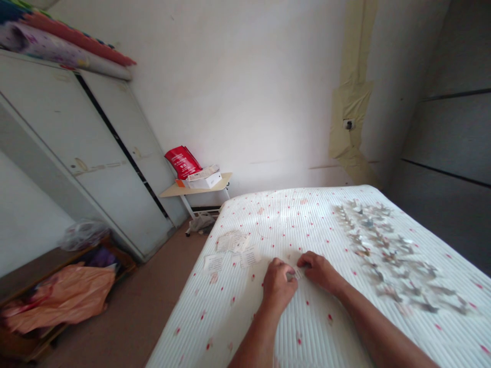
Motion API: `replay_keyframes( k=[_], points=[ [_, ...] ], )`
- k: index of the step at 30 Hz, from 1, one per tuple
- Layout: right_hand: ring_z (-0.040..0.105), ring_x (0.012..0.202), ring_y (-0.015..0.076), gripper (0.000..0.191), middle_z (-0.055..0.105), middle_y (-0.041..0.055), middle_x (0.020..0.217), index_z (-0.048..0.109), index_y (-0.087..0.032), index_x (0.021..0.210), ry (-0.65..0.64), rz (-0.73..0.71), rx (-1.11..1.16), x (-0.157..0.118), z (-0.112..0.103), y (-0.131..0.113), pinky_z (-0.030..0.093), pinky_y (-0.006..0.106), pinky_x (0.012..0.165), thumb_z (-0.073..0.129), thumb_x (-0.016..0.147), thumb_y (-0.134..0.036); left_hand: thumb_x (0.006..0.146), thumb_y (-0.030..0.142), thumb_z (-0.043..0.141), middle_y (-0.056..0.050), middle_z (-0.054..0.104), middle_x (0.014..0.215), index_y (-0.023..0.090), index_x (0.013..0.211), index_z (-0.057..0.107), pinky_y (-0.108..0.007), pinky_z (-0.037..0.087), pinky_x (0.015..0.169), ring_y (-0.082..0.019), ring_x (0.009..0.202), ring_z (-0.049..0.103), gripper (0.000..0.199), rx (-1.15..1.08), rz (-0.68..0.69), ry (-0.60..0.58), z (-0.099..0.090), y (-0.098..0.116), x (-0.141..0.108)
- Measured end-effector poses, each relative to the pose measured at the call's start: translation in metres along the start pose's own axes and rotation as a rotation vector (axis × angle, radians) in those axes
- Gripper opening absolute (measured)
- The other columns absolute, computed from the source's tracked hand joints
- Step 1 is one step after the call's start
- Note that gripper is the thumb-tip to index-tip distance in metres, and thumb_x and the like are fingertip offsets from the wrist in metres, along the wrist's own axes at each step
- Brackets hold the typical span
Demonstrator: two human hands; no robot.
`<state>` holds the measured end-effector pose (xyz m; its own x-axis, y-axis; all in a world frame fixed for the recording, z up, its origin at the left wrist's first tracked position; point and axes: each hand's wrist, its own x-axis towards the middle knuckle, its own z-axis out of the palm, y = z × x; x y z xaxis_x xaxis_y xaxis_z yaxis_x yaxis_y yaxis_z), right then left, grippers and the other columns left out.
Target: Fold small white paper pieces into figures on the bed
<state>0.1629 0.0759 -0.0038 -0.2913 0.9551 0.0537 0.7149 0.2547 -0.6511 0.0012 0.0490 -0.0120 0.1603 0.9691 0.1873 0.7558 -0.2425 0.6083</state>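
Note:
A small piece of printed paper (298, 274), apparently folded, lies low over the mattress between my two hands. My left hand (278, 286) pinches its left end, thumb and fingers curled together. From the other side my right hand (316, 268) bends its fingers onto the paper's right end. The exact folds are too small to make out. Just beyond my left hand, flat printed paper squares (250, 256) lie loose, with more overlapping paper sheets (232, 240) behind them. To the right, several small folded paper figures (387, 250) are spread in rows, blurred at their near end.
The quilted white mattress (268, 214) with red dots bears everything at hand. Past its far left corner, a small table (172, 191) holds a red bag (183, 162) and a white box (209, 180). A cabinet (103, 174) and an orange cloth-like heap (69, 294) are at left.

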Motion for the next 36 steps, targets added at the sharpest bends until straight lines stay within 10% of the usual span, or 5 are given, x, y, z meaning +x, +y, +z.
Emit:
replay_keyframes(
  k=[24, 36],
  points=[
    [0.058, 0.071, 0.0117, 0.015, 0.060, 0.0021, 0.085, 0.062, -0.018, 0.074, 0.126, 0.175, -0.246, 0.000, 0.015, -0.022, 0.031, 0.021, 0.057, 0.050, 0.080, -0.025, 0.078, 0.014, 0.048, -0.002, 0.054, 0.085, 0.019, 0.077, 0.063, -0.023, 0.040, 0.078, -0.013, 0.084, 0.052, 0.016, 0.028, -0.018, 0.053, 0.001, 0.000, 0.000],
    [0.058, 0.079, 0.0117, 0.021, 0.061, 0.0018, 0.091, 0.064, -0.020, 0.080, 0.123, 0.090, -0.185, 0.001, 0.010, -0.013, 0.035, 0.020, 0.065, 0.047, 0.073, -0.010, 0.077, 0.019, 0.053, -0.002, 0.054, 0.088, 0.020, 0.082, 0.062, -0.025, 0.039, 0.080, -0.015, 0.088, 0.051, 0.010, 0.062, -0.028, 0.062, 0.002, 0.003, -0.001]
  ],
)
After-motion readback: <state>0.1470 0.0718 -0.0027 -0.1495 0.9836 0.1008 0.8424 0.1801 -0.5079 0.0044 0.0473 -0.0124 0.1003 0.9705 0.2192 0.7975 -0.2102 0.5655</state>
